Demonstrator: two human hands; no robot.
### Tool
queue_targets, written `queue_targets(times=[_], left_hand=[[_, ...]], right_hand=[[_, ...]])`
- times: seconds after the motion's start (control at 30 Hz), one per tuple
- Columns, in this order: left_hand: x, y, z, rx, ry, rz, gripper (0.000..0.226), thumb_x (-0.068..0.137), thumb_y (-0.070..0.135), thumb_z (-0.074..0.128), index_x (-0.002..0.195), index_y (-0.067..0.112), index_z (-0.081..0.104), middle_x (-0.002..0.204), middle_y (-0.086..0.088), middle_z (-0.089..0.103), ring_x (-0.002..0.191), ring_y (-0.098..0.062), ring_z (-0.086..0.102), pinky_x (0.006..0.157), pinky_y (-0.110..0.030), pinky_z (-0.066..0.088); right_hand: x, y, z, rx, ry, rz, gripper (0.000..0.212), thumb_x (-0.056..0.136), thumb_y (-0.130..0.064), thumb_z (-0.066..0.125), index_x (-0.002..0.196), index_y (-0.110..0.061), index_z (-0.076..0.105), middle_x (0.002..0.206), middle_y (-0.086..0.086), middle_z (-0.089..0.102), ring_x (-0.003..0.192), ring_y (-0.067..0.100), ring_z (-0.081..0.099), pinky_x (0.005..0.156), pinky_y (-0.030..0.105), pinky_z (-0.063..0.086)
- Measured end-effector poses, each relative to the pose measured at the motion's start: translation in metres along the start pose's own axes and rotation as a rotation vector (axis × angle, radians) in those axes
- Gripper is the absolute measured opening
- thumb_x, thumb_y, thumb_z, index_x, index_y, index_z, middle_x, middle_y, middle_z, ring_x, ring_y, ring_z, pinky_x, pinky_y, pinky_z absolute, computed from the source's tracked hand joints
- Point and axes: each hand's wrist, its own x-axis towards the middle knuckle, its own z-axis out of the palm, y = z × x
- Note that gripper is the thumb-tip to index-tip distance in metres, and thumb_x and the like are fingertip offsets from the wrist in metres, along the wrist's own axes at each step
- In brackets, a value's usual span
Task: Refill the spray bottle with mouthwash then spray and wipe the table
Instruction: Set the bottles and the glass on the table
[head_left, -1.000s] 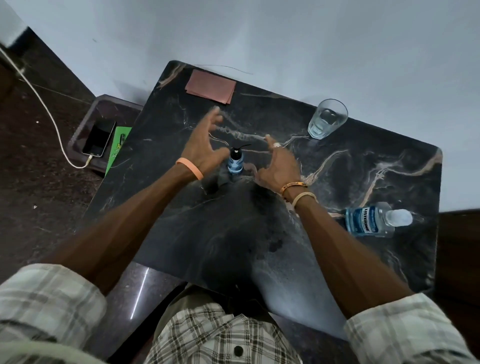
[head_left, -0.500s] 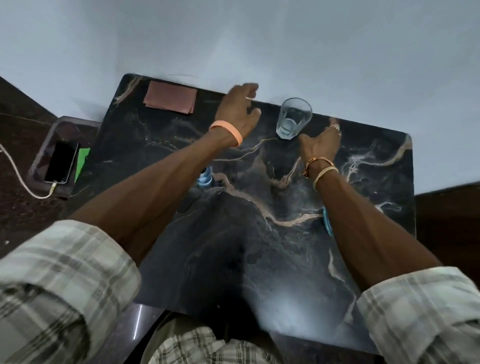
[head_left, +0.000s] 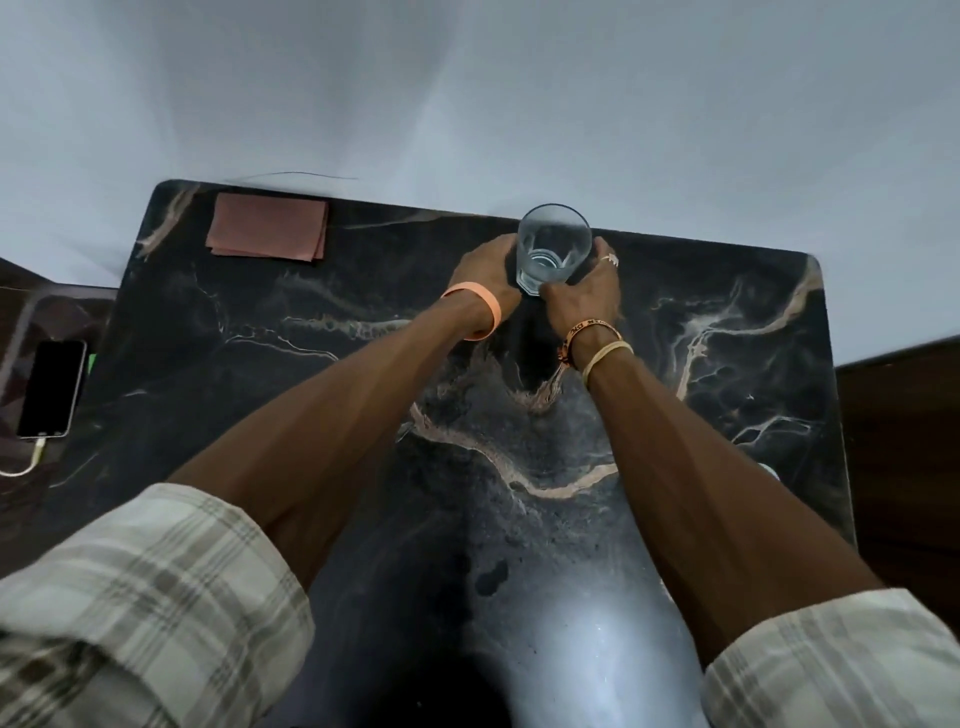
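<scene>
A clear drinking glass stands at the far edge of the black marble table, near the wall. My left hand wraps its left side and my right hand wraps its right side and front, both touching it. A folded pinkish cloth lies flat at the far left corner. The spray bottle is hidden under my left forearm. Of the mouthwash bottle only a pale sliver of its cap shows beside my right forearm.
A white wall rises directly behind the table. Left of the table, a phone lies on a lower tray with a charging cable plugged in. A dark wooden surface borders the table on the right.
Both hands moved from around the spray bottle forward to the far edge and closed around the glass. The view shifted forward, and my arms now cover both bottles.
</scene>
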Motion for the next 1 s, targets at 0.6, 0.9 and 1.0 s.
queue_targets(times=[0.6,0.9,1.0], left_hand=[[-0.112,0.006,-0.012,-0.31,0.04,0.036,0.059,0.071,-0.01,0.057,0.124,0.013,0.061,0.12,-0.007,0.069,0.113,-0.025,0.064,0.095,-0.045,0.053],[-0.204,-0.028,0.028,-0.309,0.063,-0.054,0.054,0.073,-0.011,0.053,0.12,0.013,0.062,0.114,-0.009,0.071,0.108,-0.028,0.065,0.093,-0.047,0.053],[-0.216,-0.036,0.035,-0.288,0.044,-0.063,0.066,0.069,-0.014,0.05,0.128,0.015,0.059,0.119,-0.009,0.069,0.113,-0.027,0.063,0.096,-0.046,0.052]], right_hand=[[-0.108,0.003,-0.031,0.139,0.024,-0.153,0.065,0.072,-0.025,0.083,0.13,-0.022,0.053,0.11,-0.004,0.069,0.096,0.012,0.067,0.081,0.037,0.058],[-0.192,0.062,-0.042,0.091,-0.101,-0.088,0.066,0.072,-0.026,0.084,0.129,-0.023,0.053,0.107,-0.002,0.07,0.094,0.015,0.067,0.08,0.041,0.057],[-0.2,0.075,-0.04,0.094,-0.124,-0.08,0.066,0.072,-0.017,0.084,0.129,-0.023,0.053,0.111,-0.003,0.069,0.097,0.015,0.067,0.083,0.042,0.057]])
